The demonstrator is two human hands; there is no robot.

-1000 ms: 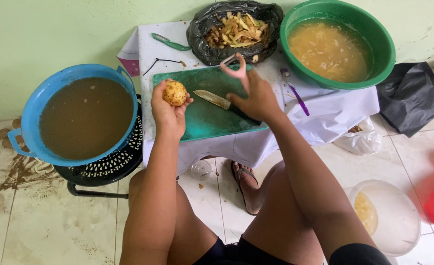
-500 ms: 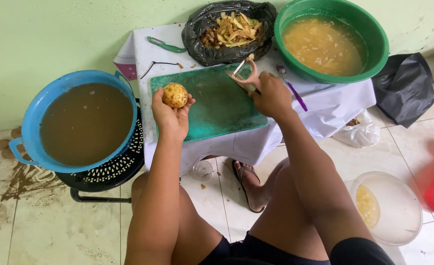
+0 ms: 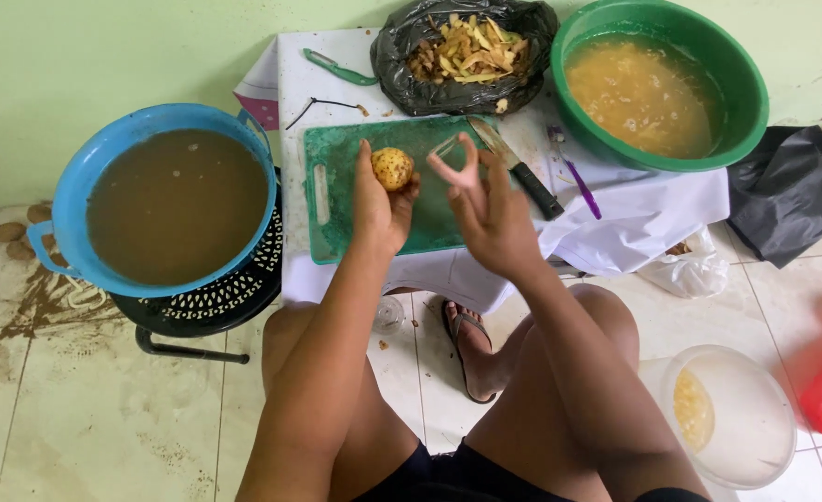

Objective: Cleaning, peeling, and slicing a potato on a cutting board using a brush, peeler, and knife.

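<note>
My left hand (image 3: 378, 209) holds a yellow-brown potato (image 3: 393, 168) over the green cutting board (image 3: 336, 218). Just right of it, my right hand (image 3: 487, 209) grips a pale Y-shaped peeler (image 3: 450, 149), with its blade close to the potato but apart from it. A black-handled knife (image 3: 522, 172) lies slanted at the board's right edge, behind my right hand.
A black bag of peels (image 3: 471, 51), a green peeler (image 3: 341, 67) and a green basin of yellowish water (image 3: 657, 84) sit on the small white-clothed table. A blue basin of brown water (image 3: 174, 200) stands left on a stool. On the floor is a clear lidded tub (image 3: 736, 414).
My right hand set the knife at the board's right edge and came back left with the peeler. My left hand carried the potato right, over the board, toward the peeler.
</note>
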